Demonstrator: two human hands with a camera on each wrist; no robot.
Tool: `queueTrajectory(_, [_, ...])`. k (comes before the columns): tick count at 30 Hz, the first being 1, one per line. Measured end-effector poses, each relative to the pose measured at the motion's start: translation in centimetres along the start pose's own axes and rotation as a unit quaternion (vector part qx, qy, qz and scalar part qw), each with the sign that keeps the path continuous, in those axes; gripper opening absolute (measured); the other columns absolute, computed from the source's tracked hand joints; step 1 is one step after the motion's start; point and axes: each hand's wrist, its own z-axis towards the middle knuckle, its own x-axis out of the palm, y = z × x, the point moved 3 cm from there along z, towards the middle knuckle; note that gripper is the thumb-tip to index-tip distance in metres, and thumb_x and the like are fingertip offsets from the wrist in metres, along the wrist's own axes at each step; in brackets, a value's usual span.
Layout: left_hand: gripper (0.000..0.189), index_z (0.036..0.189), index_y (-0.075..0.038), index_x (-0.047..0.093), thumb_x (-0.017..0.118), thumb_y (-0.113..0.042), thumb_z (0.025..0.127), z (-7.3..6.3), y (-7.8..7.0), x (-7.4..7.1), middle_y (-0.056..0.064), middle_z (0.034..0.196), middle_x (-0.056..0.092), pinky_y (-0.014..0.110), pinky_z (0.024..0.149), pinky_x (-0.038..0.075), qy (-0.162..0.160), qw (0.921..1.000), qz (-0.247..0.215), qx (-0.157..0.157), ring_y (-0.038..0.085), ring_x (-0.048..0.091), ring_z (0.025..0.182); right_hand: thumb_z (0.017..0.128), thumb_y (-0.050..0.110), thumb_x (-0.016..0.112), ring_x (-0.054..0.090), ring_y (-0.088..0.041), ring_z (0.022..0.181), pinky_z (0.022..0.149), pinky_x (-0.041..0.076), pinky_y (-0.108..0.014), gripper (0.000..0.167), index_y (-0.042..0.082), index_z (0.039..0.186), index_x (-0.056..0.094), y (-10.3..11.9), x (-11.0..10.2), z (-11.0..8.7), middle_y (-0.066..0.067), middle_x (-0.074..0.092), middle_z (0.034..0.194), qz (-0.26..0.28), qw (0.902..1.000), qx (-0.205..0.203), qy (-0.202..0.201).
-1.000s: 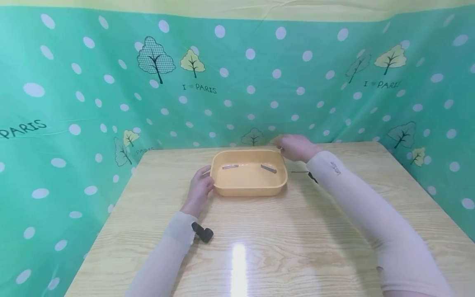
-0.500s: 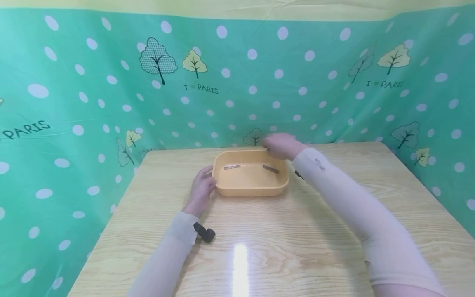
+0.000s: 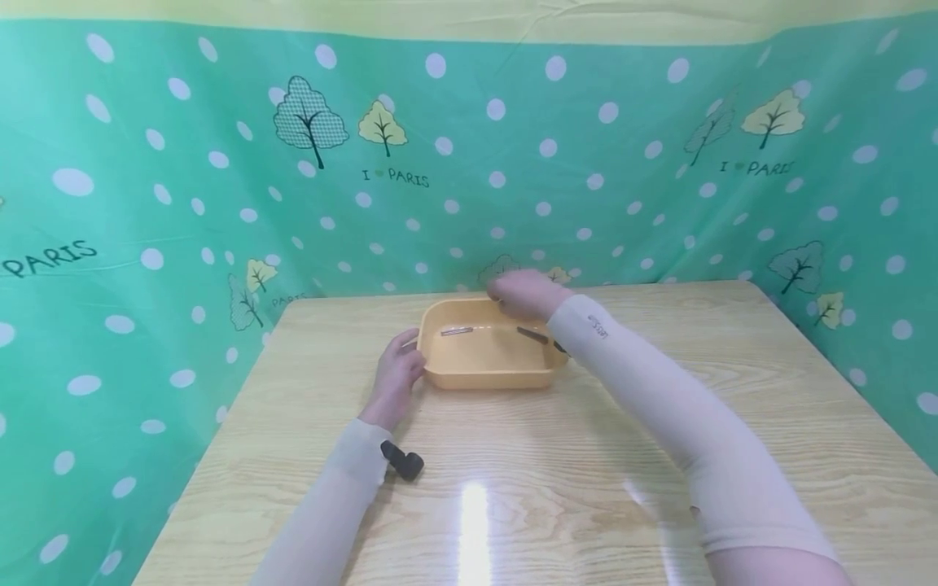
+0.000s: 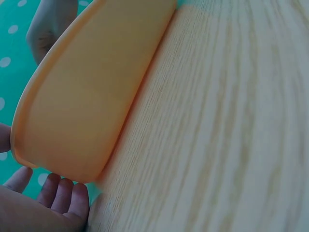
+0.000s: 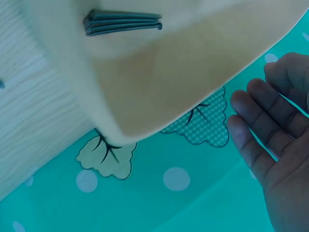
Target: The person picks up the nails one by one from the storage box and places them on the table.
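A shallow yellow-orange plastic tray (image 3: 489,379) stands on the table near its back edge. Inside lie two small groups of nails, one at the left (image 3: 457,331) and one at the right; the right wrist view shows several nails (image 5: 123,22) side by side. My left hand (image 3: 396,374) grips the tray's left end, its fingers (image 4: 63,195) bent against the outer wall. Behind the far rim hovers my right hand (image 3: 523,293), fingers relaxed and apart from the tray in the right wrist view, with nothing in it.
The wood-grain table (image 3: 469,439) reaches back to a green dotted cloth (image 3: 454,228) hanging behind. Black wrist cameras, such as the left one (image 3: 403,461), are strapped over the sleeves. A small dark tip (image 5: 1,84) shows on the table beside the tray.
My right hand has moved left along the tray's far rim, from its back right corner towards the middle. The left hand and tray have stayed in place.
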Motion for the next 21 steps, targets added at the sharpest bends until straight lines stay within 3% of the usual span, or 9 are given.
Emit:
queueTrajectory(8, [0.066,0.143,-0.011,0.037,0.049,0.003,0.08,-0.1,0.1,0.0,0.017,0.14,0.043,0.038,0.106,0.039,0.005,1.0,0.002,-0.007,0.031,0.047,0.125,0.09,0.004,0.056,0.057,-0.016,0.075,0.068,0.05,-0.028,0.014,0.015,0.091,0.065,1.3,0.6,1.6,0.002,0.061,0.081,-0.027,0.9992,-0.03,0.003])
queueTrajectory(15, [0.066,0.143,-0.01,0.037,0.049,0.003,0.08,0.0,0.0,0.1,0.018,0.141,0.041,0.038,0.106,0.039,0.008,1.0,-0.002,-0.001,0.032,0.045,0.127,0.092,0.005,0.053,0.059,-0.017,0.086,0.078,0.051,-0.031,0.02,0.017,0.103,0.065,2.2,1.3,2.9,0.003,0.064,0.092,-0.015,0.9992,-0.013,0.034])
queueTrajectory(18, [0.065,0.143,-0.01,0.037,0.049,0.003,0.08,0.0,-0.1,0.2,0.019,0.142,0.041,0.039,0.106,0.039,0.01,0.9999,-0.005,0.003,0.033,0.044,0.128,0.092,0.006,0.052,0.059,-0.018,0.088,0.081,0.051,-0.033,0.024,0.016,0.11,0.064,2.4,2.0,3.3,-0.001,0.065,0.1,0.011,0.9988,0.002,0.047])
queueTrajectory(20, [0.065,0.143,-0.009,0.037,0.049,0.004,0.08,0.0,-0.2,0.3,0.019,0.142,0.041,0.038,0.106,0.039,0.011,0.9999,-0.005,0.005,0.033,0.044,0.128,0.094,0.01,0.05,0.058,-0.018,0.087,0.081,0.05,-0.032,0.027,0.015,0.118,0.062,2.4,2.5,3.5,-0.004,0.063,0.118,0.04,0.9975,0.021,0.054])
queueTrajectory(21, [0.065,0.143,-0.009,0.037,0.049,0.004,0.08,0.0,-0.2,0.3,0.019,0.143,0.04,0.038,0.106,0.039,0.012,0.9999,-0.005,0.006,0.034,0.044,0.128,0.095,0.012,0.049,0.058,-0.018,0.086,0.08,0.05,-0.032,0.027,0.014,0.12,0.06,2.4,2.8,3.7,-0.005,0.062,0.12,0.052,0.9966,0.028,0.057])
